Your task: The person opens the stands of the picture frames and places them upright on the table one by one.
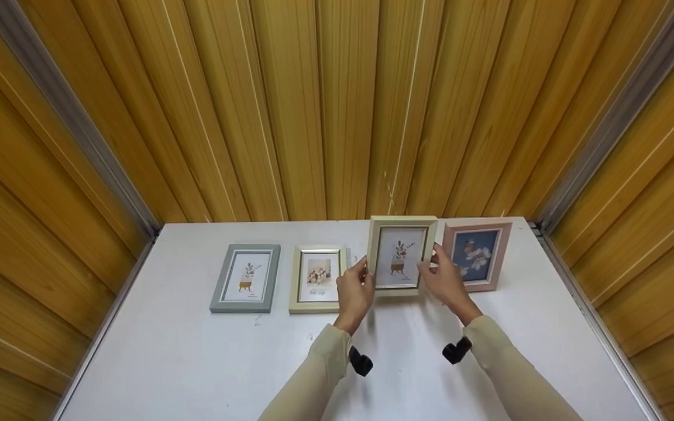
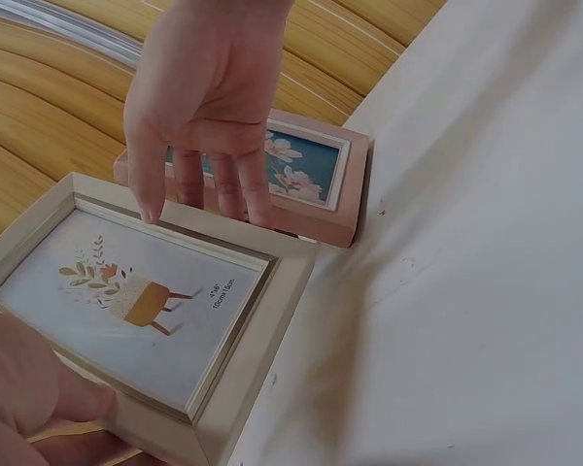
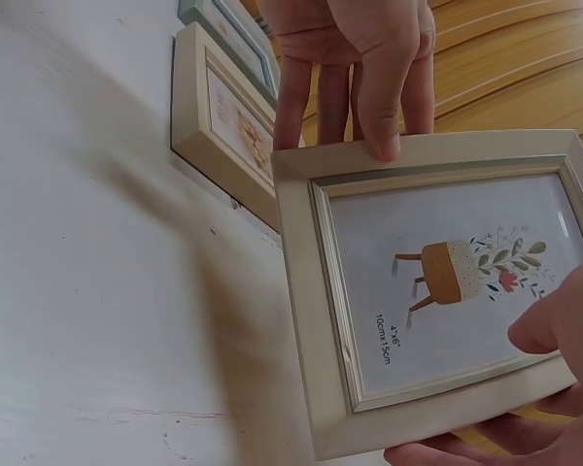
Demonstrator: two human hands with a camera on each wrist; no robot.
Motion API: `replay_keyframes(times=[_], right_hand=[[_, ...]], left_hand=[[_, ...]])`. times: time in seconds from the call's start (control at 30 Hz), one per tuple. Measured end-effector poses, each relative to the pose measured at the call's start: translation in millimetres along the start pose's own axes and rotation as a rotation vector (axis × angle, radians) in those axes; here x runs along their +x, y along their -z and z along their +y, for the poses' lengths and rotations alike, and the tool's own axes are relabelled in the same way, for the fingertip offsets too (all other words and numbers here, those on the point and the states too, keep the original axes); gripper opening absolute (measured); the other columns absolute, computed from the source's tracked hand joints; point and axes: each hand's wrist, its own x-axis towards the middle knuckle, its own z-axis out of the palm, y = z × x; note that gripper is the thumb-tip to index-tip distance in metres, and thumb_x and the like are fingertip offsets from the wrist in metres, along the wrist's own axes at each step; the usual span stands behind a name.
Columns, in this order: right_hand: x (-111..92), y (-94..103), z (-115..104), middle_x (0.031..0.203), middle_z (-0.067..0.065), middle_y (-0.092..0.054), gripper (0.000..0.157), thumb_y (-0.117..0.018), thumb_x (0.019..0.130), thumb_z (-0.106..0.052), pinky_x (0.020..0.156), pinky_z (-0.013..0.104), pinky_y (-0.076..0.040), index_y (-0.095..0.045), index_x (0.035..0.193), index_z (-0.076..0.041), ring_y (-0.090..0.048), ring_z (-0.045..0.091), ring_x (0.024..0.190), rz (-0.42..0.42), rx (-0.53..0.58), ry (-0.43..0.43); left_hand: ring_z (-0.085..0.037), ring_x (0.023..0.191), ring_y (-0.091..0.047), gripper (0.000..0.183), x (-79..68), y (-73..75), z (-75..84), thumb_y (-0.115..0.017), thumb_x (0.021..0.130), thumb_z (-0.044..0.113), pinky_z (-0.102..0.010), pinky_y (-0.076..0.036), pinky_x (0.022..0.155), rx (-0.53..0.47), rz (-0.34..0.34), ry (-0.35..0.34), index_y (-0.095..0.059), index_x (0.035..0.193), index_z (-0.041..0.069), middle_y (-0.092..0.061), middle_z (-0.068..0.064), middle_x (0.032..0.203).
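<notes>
Cream frame held at both long sides, other frames to either side

The left hand (image 1: pixel 356 292) and the right hand (image 1: pixel 445 280) pinch one cream frame (image 1: pixel 400 254), thumbs on the front border, fingers passing behind. The grip is as wide as the frame. The frame lies directly between the hands; its long axis runs away from the person, across the line joining the hands. Neither hand is nearer: each touches its own long side. The frame appears raised off the white table (image 1: pixel 196 362); how far cannot be determined.

Just left of the grip is a pale gold frame (image 1: pixel 295 292), its right border partly masked by the left hand. Farther left, well apart from the grip, is a grey-green frame (image 1: pixel 216 292). Just right of the grip is a pink frame (image 1: pixel 504 257), partly masked by the right hand. Whether these lie flat or lean is not established.

Count: four frames, one held and three on the table; two hands; two black wrist devices (image 1: pixel 361 362), one per sleeve. Beyond the grip is a wood-patterned wall (image 1: pixel 343 117).
</notes>
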Motion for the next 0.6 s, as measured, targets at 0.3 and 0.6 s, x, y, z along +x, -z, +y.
replay_keyframes(times=[0.3, 0.6], right_hand=[[3.6, -8.5, -5.3, 0.146, 0.031, -0.049, 0.063, -0.057, 0.102, -0.011, 0.1, 0.058, -0.049, -0.029, 0.158, -0.005, -0.055, 0.047, 0.128, 0.034, -0.017, -0.02], [6.8, -13.8, -2.9, 0.147, 0.028, -0.048, 0.067, -0.058, 0.1, -0.013, 0.106, 0.061, -0.041, -0.027, 0.159, -0.003, -0.049, 0.046, 0.134, 0.053, -0.026, -0.024]], left_hand=[[-0.041, 0.134, -0.053, 0.064, 0.3, -8.6, 4.0, -0.051, 0.106, 0.029, -0.048, -0.042, 0.112, 0.027, -0.207, 0.155, -0.035, 0.152, -0.013, -0.048, -0.032, 0.146], [-0.039, 0.145, -0.039, 0.069, 6.8, -5.9, 1.2, -0.039, 0.11, 0.04, -0.046, -0.03, 0.12, -0.053, -0.277, 0.225, -0.027, 0.157, -0.008, -0.039, -0.026, 0.156]])
